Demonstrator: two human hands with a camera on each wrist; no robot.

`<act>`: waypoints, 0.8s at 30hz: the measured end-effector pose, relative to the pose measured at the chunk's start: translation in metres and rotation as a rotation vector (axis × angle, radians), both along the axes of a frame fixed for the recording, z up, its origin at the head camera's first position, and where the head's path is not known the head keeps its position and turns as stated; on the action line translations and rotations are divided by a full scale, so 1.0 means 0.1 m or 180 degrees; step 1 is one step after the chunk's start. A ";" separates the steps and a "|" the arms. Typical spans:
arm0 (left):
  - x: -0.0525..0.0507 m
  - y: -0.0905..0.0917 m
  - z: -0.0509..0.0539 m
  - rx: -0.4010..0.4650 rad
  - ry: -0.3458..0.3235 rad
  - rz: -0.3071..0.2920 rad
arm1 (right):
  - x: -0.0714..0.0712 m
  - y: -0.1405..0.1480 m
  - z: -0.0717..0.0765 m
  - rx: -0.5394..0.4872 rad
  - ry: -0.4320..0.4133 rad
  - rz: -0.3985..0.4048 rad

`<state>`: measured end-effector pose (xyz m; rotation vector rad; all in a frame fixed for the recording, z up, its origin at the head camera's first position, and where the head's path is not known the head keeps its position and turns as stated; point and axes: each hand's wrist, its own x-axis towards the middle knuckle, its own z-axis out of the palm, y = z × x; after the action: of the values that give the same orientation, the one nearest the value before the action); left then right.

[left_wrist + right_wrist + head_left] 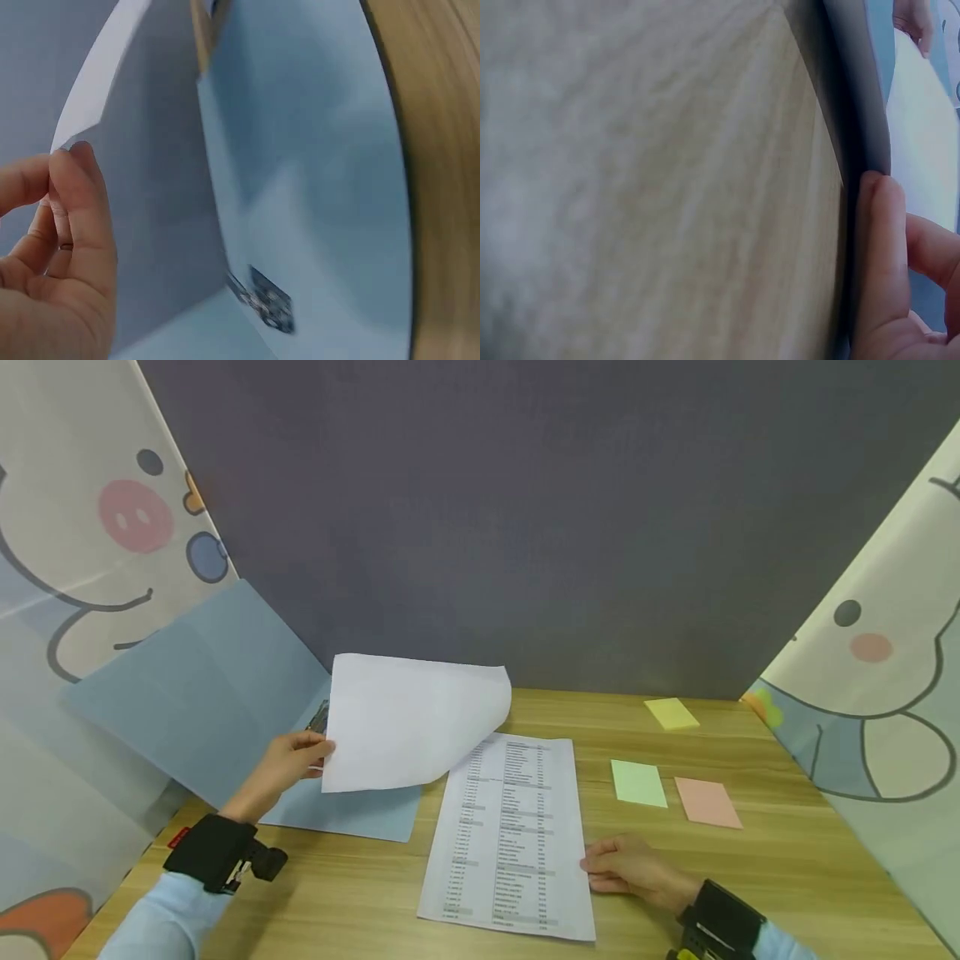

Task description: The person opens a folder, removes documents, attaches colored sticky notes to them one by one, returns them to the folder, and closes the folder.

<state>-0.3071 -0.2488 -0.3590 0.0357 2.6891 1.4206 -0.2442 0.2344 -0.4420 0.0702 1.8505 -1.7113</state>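
Observation:
My left hand (288,764) pinches the left edge of a white sheet of paper (412,718), its plain side facing up. That sheet is raised and curls at its right end, above an open blue folder (345,810). In the left wrist view, the folder's metal clip (270,300) shows with no paper under it. A printed sheet (517,835), covered in columns of small text, lies on the table to the right. Its right edge is between the thumb and fingers of my right hand (633,868). The raised sheet hides the printed sheet's upper left corner.
Yellow (672,713), green (638,783) and pink (708,802) sticky notes lie on the wooden table (810,877) at the right. The folder's cover (210,685) leans up against the left wall panel. A dark panel (570,527) stands along the back.

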 end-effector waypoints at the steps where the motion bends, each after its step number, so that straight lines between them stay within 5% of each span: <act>1: -0.02 -0.04 -0.02 0.0011 -0.0023 0.0030 | 0.00 0.00 0.00 0.0008 -0.0002 -0.0010; 13: -0.09 -0.48 -0.25 -0.0048 -0.0611 0.0326 | -0.03 0.05 -0.01 0.0144 0.0054 0.0016; 24: -0.05 -0.64 -0.38 -0.0215 -0.0639 0.0337 | -0.04 0.13 0.00 0.0222 0.0117 0.0074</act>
<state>-0.3120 -0.3130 -0.3968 -0.2444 2.6044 1.2823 -0.2485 0.2475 -0.4425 0.0456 1.9307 -1.6426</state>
